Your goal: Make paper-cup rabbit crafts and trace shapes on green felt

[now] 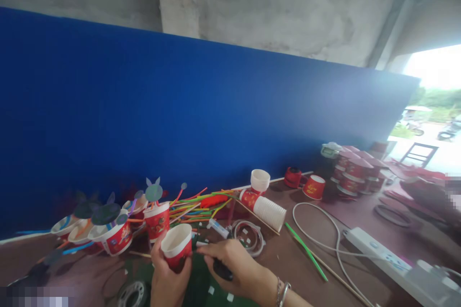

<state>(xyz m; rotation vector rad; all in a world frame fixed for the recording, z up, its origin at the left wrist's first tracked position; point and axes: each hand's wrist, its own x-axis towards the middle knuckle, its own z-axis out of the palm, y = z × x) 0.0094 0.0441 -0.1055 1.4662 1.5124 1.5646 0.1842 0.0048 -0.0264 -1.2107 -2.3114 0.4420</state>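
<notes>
My left hand (168, 273) is wrapped round a red paper cup (179, 249), its white inside tilted toward me. My right hand (234, 261) is closed on a black-handled tool (222, 270). The tool's front end is covered by my fingers, close to the right side of the cup; I cannot tell whether it touches. Beneath both hands lies a dark green mat (198, 285) with small white scraps. A roll of tape (132, 293) sits by my left wrist. Just beyond my right hand are a small clear tube (218, 228) and a coil of clear tubing (256, 239).
Several decorated red cups (118, 240) stand at left. Colourful craft sticks (194, 208) lie along the blue panel (216, 115). A stack of paper cups (270, 211) lies on its side. At right are a power strip (382, 254), its cable, a green stick (308, 253) and stacked red cups (351, 182).
</notes>
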